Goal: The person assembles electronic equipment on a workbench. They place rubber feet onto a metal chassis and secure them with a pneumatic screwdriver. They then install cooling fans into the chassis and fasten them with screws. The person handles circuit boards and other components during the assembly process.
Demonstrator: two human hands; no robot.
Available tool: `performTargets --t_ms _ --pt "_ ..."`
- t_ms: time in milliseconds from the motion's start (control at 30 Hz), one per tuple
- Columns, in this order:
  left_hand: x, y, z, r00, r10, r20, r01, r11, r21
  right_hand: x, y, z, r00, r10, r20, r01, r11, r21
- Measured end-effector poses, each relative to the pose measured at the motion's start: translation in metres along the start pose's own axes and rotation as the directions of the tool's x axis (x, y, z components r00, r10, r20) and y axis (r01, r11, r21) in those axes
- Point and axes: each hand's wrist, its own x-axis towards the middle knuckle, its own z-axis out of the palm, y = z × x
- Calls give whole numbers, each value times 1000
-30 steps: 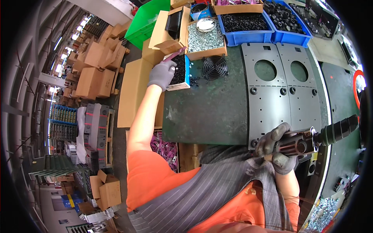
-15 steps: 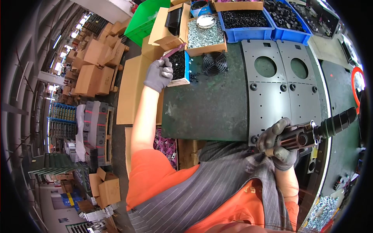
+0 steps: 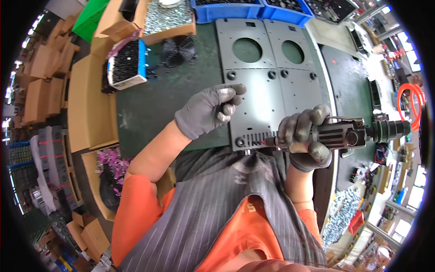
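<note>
A black power screwdriver [image 3: 344, 134] lies level over the near edge of two grey metal plates [image 3: 267, 77] on a green-topped desk [image 3: 167, 104], in a workshop with cardboard boxes [image 3: 45, 68] at left and blue bins [image 3: 226, 10] of small parts beyond. The gloved right hand [image 3: 302, 141] wraps tight around it. The gloved left hand [image 3: 209, 110] hovers over the plates, fingertips pinched together on something too small to make out.

Dark power screwdriver [image 3: 344, 134] held level, grey metal plate [image 3: 256, 109] flat
</note>
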Motion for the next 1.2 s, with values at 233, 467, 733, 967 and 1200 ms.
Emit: performTargets --t_ms 233,467,733,967,1200 --pt "14 -45 13 999 -37 -32 43 974 222 22 -22 -1 981 -194 -17 190 971 -148" --pt "13 -52 23 976 -113 -185 175 913 368 27 -10 9 952 -302 -47 287 935 -211" --pt "19 -58 37 974 52 -220 59 880 471 22 -8 9 949 -294 -110 260 933 -250" --pt "20 -54 43 964 -16 -264 147 862 484 20 -8 7 949 -314 -36 294 919 -263" --pt "21 -47 31 985 -89 -147 145 887 439 25 -7 5 964 -252 -80 221 935 -279"
